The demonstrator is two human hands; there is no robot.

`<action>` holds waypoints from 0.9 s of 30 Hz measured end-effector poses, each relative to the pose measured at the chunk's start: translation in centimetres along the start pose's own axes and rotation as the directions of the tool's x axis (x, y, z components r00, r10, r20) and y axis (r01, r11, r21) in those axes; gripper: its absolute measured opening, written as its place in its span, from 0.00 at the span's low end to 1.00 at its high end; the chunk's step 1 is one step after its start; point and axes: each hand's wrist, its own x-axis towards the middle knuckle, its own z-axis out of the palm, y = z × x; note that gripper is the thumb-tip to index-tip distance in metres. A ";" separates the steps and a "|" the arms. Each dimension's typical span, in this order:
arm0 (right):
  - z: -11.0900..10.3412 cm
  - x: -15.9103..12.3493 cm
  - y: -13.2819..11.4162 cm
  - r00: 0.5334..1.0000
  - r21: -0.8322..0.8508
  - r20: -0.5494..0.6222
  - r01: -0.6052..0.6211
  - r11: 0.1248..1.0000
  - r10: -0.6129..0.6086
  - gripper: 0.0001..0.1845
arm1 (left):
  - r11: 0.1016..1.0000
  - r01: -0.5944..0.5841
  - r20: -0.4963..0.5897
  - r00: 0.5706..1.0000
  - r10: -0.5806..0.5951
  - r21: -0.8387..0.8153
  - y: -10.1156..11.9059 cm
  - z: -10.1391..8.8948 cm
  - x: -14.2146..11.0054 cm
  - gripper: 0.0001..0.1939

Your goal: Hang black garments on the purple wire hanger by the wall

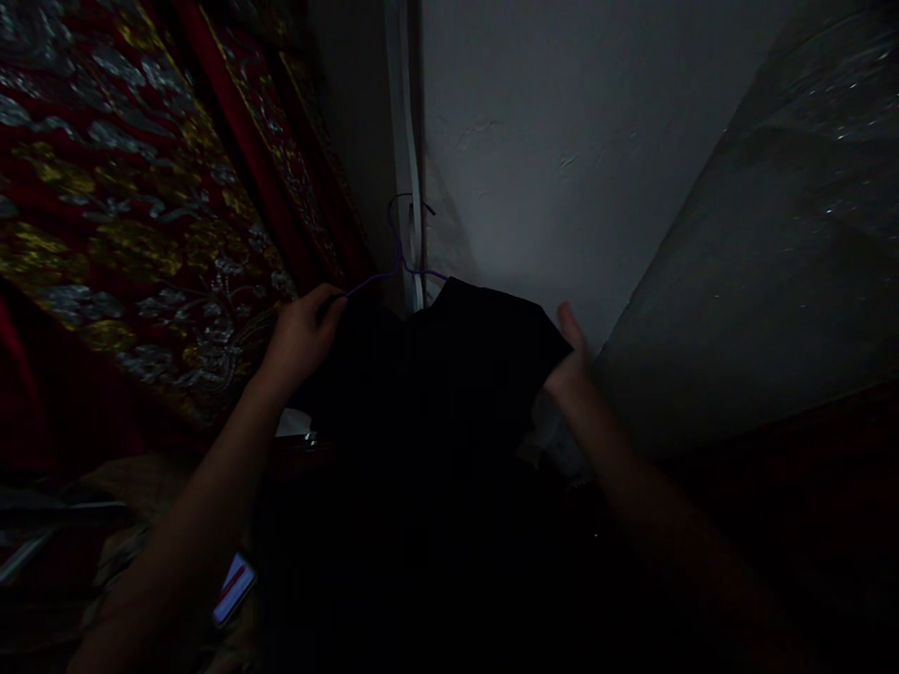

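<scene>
A black garment (484,346) hangs upright in front of you, at the middle of a very dark view, its shoulders spread on a thin purple hanger (401,260). Your left hand (302,335) is raised to the garment's left shoulder, its back toward you, the grip closed with thumb and fingers pinching the cloth close to the hanger's wire. Your right hand (568,360) is at the opposite sleeve, slightly lower, its thumb pointing up beyond the sleeve's edge; the other fingers are covered by the cloth, so you cannot tell whether that grip is closed. Both forearms reach up from the bottom corners, the right one fading into shadow. The garment's lower part merges with the blackness, so its hem cannot be made out. The hanger's hook stands by a pale vertical strip (414,122); whether it rests on anything is unclear. Behind lies a grey wall (562,140), with bare surface above the garment and to its upper right. Close on your left, a red cloth (126,187) patterned in gold and silver borders your left hand. On the right, a shiny sheet (793,206) slants down near your right hand. Below your left forearm, a lit phone (234,588) lies among dim, indistinct items.
</scene>
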 end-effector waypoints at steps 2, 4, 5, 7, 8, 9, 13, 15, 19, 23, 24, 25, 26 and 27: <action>-0.8 0.9 -0.9 0.998 0.291 0.025 -0.070 0.954 0.065 0.48 | 0.998 0.043 0.016 0.999 -0.043 0.039 0.2 -0.2 0.3 0.13; -1.3 1.3 -2.6 0.989 0.529 0.070 -0.145 0.836 0.127 0.42 | 0.994 0.081 0.021 0.996 -0.083 0.071 0.4 0.0 0.9 0.16; -1.3 1.3 -3.6 0.985 0.584 0.099 -0.171 0.794 0.140 0.38 | 0.992 0.097 0.015 0.995 -0.098 0.080 0.5 0.1 1.2 0.17; -1.1 0.6 -5.4 0.976 0.626 0.178 -0.211 0.750 0.126 0.33 | 0.990 0.121 -0.002 0.993 -0.121 0.076 0.6 0.5 1.8 0.18; -0.9 0.1 -6.0 0.974 0.633 0.200 -0.211 0.745 0.106 0.31 | 0.990 0.127 -0.006 0.992 -0.127 0.068 0.7 0.6 1.9 0.18; -0.5 -0.6 -6.5 0.974 0.633 0.213 -0.200 0.748 0.080 0.31 | 0.990 0.124 -0.004 0.992 -0.124 0.063 0.8 0.7 1.9 0.18; 0.7 -3.2 -6.8 0.981 0.611 0.191 -0.155 0.776 0.045 0.29 | 0.993 0.027 0.017 0.999 -0.029 0.113 1.2 0.9 1.2 0.15; 1.0 -3.6 -6.7 0.983 0.609 0.164 -0.162 0.776 0.077 0.27 | 0.984 -0.017 -0.003 1.000 0.017 0.176 1.3 1.1 0.7 0.15; 0.7 -3.0 -7.5 0.986 0.621 0.142 -0.158 0.767 0.088 0.30 | 0.928 -0.029 0.013 1.000 0.026 0.373 1.3 1.3 1.1 0.16; 0.4 -2.2 -8.7 0.966 0.581 0.248 -0.211 0.786 0.075 0.39 | 0.877 0.032 0.038 0.998 -0.057 0.479 1.0 1.4 2.4 0.17; 0.3 -2.2 -9.0 0.956 0.562 0.287 -0.225 0.796 0.068 0.41 | 0.882 0.040 0.032 0.998 -0.062 0.469 0.8 1.4 2.5 0.19; 0.3 -2.3 -9.1 0.941 0.539 0.333 -0.241 0.807 0.059 0.43 | 0.895 0.043 0.022 0.998 -0.059 0.444 0.5 1.4 2.4 0.20; 0.4 -2.5 -9.1 0.921 0.516 0.387 -0.258 0.817 0.047 0.46 | 0.913 0.041 0.012 0.999 -0.050 0.406 0.2 1.4 2.1 0.22; 0.5 -2.8 -9.1 0.885 0.493 0.466 -0.275 0.825 0.017 0.48 | 0.933 0.036 0.004 0.999 -0.040 0.358 -0.2 1.5 1.7 0.24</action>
